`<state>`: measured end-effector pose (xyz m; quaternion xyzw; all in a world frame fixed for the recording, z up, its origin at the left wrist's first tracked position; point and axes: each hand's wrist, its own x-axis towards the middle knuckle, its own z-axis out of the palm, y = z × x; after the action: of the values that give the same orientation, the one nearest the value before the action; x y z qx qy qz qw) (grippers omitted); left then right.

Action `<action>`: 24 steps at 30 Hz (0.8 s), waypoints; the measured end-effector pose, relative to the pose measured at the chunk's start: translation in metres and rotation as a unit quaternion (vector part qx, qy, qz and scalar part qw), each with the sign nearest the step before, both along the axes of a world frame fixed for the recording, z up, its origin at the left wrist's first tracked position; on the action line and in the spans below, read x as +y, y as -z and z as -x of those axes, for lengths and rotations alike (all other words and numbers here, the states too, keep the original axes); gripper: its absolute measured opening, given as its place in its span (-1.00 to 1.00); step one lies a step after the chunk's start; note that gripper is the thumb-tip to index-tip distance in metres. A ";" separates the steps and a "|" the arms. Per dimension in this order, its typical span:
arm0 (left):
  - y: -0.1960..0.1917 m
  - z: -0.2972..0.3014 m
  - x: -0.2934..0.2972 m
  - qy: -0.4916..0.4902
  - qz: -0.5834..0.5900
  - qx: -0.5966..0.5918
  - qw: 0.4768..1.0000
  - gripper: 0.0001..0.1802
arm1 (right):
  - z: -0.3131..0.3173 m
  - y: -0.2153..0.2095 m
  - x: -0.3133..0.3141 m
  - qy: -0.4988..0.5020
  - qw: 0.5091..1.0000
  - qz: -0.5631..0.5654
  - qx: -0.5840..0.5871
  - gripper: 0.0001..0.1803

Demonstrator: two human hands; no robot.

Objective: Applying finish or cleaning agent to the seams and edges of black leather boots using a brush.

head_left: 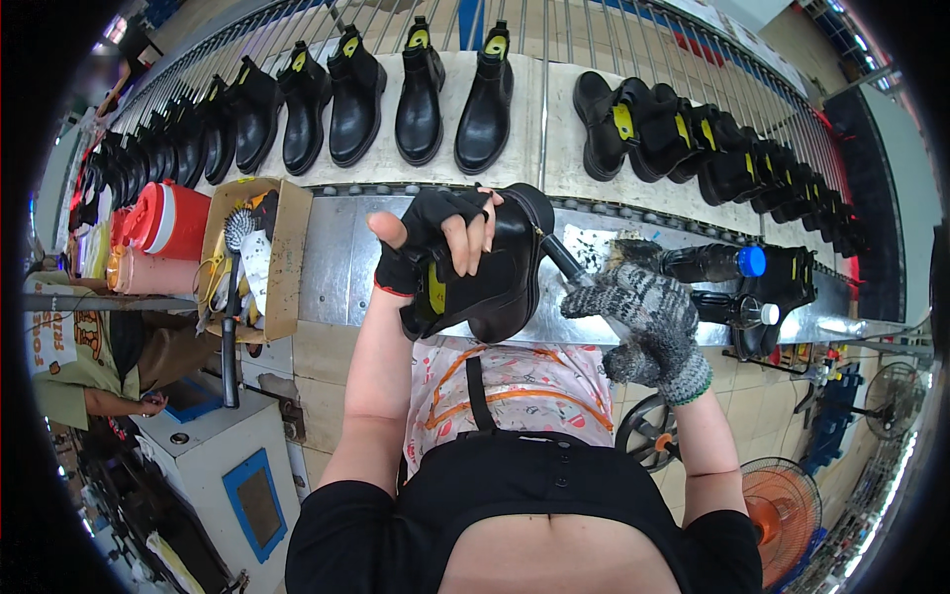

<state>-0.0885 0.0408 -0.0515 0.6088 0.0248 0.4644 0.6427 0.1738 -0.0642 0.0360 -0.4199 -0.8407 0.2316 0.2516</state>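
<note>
Black boot (495,277) gripped by left hand (435,238) above table (336,267); brush (569,262) clenched in gloved right hand (648,322), touching boot.

A long conveyor (515,99) with a metal railing curves across the top of the frame, lined with black boots (421,84). A steel workbench (336,262) runs below it. An orange fan (782,505) stands lower right, a grey cabinet (223,455) lower left.
</note>
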 end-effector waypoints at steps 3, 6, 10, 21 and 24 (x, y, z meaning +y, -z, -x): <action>0.013 0.013 0.006 -0.013 0.045 -0.069 0.997 0.05 | 0.006 0.015 0.005 -0.015 0.998 0.008 -0.068 -0.32; 0.026 0.025 0.014 -0.026 0.082 -0.110 0.990 0.06 | 0.012 0.053 0.007 -0.024 0.999 0.001 -0.025 -0.37; 0.040 0.043 0.020 -0.064 0.133 -0.125 0.981 -0.01 | 0.024 0.070 0.014 -0.041 0.998 0.038 0.018 -0.53; 0.075 0.071 0.040 -0.089 0.175 -0.183 0.963 0.03 | 0.025 0.102 0.018 -0.089 0.979 0.112 0.147 -0.72; 0.082 0.074 0.040 -0.104 0.204 -0.193 0.954 0.03 | 0.022 0.099 0.013 -0.076 0.976 0.149 0.142 -0.70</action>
<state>-0.1629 0.0809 -0.1340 0.3577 0.0573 0.6227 0.6935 0.1519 -0.0515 -0.0633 -0.3501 -0.7817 0.4304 0.2847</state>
